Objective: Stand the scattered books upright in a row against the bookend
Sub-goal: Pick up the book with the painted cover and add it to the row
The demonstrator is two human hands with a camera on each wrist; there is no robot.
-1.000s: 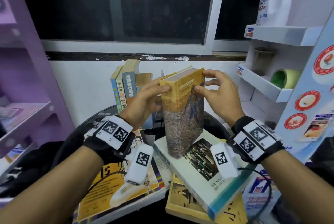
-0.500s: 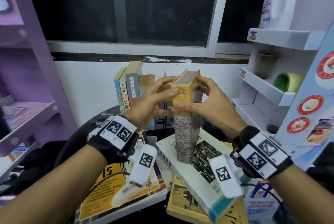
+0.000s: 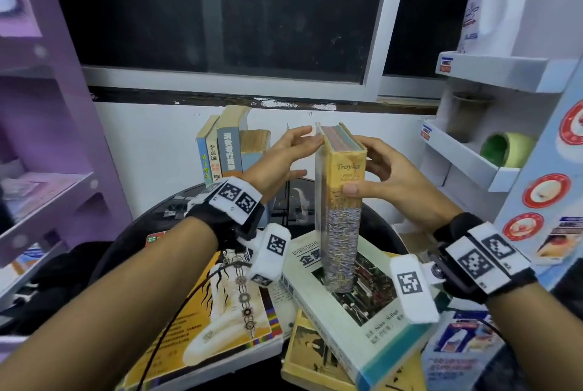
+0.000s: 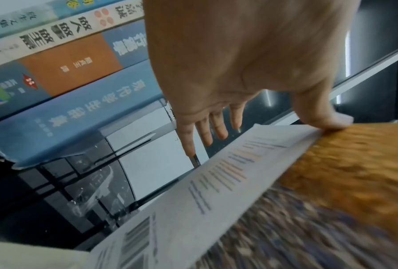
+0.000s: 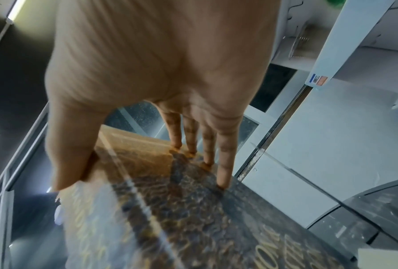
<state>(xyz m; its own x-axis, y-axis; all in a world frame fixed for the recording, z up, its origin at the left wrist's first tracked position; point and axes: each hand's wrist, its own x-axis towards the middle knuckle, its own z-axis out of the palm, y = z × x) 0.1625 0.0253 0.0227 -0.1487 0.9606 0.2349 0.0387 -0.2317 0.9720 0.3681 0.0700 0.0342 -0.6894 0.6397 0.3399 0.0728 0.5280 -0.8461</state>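
Observation:
A thick yellow-and-brown book (image 3: 342,217) stands upright on a white-and-green book (image 3: 366,318) that lies flat, its spine turned toward me. My right hand (image 3: 362,170) grips its upper part, thumb on the spine and fingers on the right cover (image 5: 133,163). My left hand (image 3: 299,155) has straight fingers; the fingertips touch the top left edge, and the thumb rests on the cover edge (image 4: 262,131). Behind, a few books (image 3: 227,154) stand in a row, with a clear bookend (image 3: 296,204) to their right. A large yellow-cover book (image 3: 220,311) and another yellow book (image 3: 309,359) lie flat.
The books lie on a round black table (image 3: 151,226) under a dark window. A purple shelf unit (image 3: 47,195) stands close on the left. A white shelf unit (image 3: 467,166) with a green tape roll (image 3: 504,151) is on the right. A blue box (image 3: 460,349) sits at the lower right.
The upright book has turned so its spine now faces me. My right thumb moved onto the spine, and my left hand eased from holding the cover to touching its edge.

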